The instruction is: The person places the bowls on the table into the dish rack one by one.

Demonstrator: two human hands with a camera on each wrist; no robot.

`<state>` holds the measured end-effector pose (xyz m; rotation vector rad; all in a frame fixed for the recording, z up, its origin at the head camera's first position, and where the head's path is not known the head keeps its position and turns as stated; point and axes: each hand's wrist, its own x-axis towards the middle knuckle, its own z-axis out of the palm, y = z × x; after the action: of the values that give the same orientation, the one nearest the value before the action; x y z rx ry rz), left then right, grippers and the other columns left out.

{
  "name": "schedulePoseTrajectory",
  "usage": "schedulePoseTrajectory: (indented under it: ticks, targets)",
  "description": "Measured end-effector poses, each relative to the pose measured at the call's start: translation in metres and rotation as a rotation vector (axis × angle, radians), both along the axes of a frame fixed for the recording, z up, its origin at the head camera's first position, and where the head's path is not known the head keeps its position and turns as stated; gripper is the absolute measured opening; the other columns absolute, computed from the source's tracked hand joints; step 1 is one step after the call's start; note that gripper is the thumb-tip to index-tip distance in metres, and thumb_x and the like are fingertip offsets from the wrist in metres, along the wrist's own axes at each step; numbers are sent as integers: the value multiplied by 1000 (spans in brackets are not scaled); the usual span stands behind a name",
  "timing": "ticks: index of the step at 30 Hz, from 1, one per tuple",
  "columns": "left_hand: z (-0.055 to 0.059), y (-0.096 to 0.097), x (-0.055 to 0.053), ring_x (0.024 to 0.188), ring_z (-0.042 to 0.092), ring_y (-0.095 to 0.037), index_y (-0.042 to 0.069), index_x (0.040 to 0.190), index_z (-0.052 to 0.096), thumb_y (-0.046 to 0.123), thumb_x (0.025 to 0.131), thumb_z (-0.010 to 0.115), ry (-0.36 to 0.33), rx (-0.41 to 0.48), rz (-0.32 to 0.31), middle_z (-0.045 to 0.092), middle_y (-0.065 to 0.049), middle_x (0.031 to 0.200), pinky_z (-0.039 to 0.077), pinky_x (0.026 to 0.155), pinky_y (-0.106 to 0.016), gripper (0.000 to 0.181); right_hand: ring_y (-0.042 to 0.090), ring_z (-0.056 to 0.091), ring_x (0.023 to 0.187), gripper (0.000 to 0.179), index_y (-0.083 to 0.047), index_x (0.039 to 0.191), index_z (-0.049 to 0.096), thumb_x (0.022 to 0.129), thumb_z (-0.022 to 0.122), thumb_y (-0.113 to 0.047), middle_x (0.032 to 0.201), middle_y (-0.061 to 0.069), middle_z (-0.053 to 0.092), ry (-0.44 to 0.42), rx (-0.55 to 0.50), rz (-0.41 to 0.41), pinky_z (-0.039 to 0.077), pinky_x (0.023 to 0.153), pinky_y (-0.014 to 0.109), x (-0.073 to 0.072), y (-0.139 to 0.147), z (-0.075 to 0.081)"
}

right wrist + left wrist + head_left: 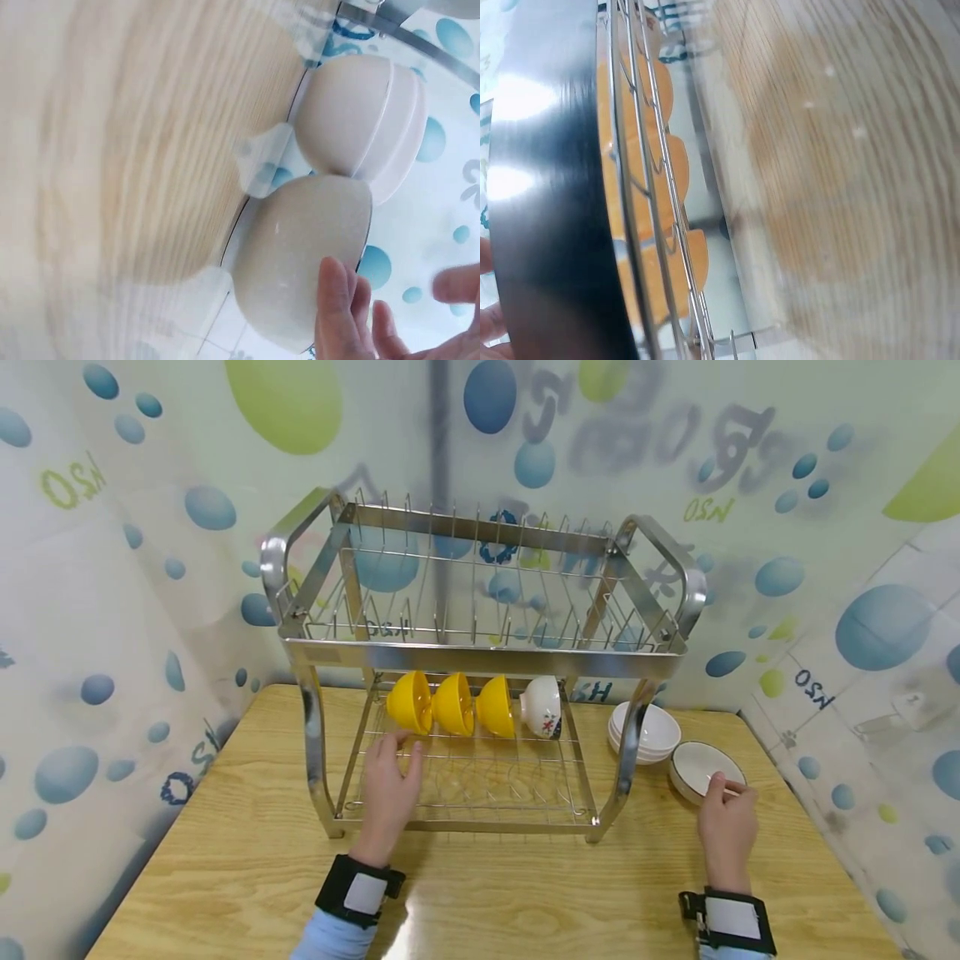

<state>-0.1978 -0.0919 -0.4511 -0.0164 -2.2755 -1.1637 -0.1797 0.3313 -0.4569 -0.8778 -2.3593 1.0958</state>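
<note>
1. Left hand (389, 793): fingers apart, just beside leftmost yellow bowl (409, 702), on lower tier of dish rack (480, 657).
2. Right hand (727, 828): fingers apart at dark-rimmed bowl (696, 765), on worktop (525, 893) beside white bowl stack (656, 727).

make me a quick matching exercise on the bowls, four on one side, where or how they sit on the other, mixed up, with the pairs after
Bowls
1. yellow bowls
2. floral bowl
3. plain white bowls
4. dark-rimmed bowl

Where or how
a. nested together on the table
b. at the right end of the row on the rack
c. on the table, beside the right hand
d. three in a line on the rack's lower tier

Pairs: 1-d, 2-b, 3-a, 4-c
</note>
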Motion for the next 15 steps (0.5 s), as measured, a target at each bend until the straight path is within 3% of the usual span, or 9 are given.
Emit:
schedulePoseTrajectory:
  ticks: [8, 15]
  targets:
    - [-2, -11, 2, 98, 56, -36, -5, 113, 60, 15, 92, 60, 37, -27, 29, 60, -22, 105, 46, 82, -47, 29, 48, 43, 98, 56, 10, 128, 32, 96, 38, -35, 119, 35, 37, -56, 13, -56, 38, 74, 54, -4, 17, 0]
    - [1, -20, 5, 101, 55, -35, -5, 115, 59, 17, 93, 59, 9, -32, 42, 59, -21, 107, 46, 84, -47, 31, 52, 41, 96, 61, 11, 130, 26, 95, 38, -37, 124, 40, 28, -145, 17, -64, 40, 76, 62, -7, 28, 2]
